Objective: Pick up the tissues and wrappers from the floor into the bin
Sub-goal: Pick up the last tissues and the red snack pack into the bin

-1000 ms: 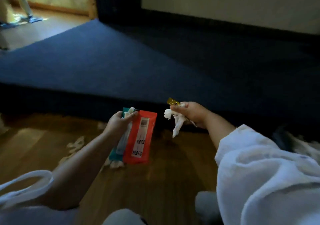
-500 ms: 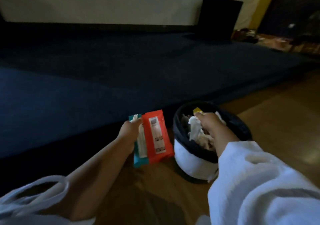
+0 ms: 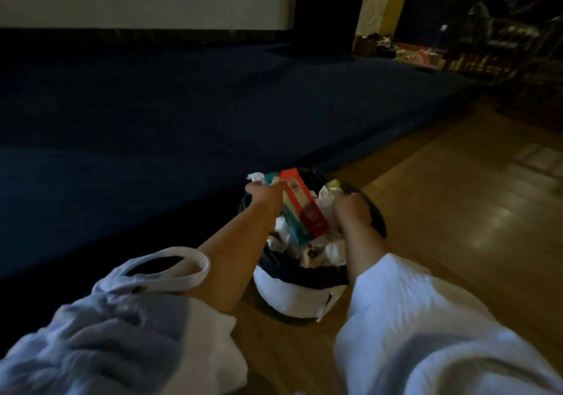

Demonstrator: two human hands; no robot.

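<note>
Right hand [image 3: 350, 209] blurred; its grip unclear.

Glossy wooden floor [image 3: 441, 212], lined bin [image 3: 292, 297] upright on it beside a dark blue carpet [image 3: 152, 120].

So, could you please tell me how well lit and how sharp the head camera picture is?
Head view: dim overall, the blue carpet nearly black; window glare streaks the wooden floor; both white sleeves are motion-blurred, while the red wrapper over the bin stays fairly legible.
</note>
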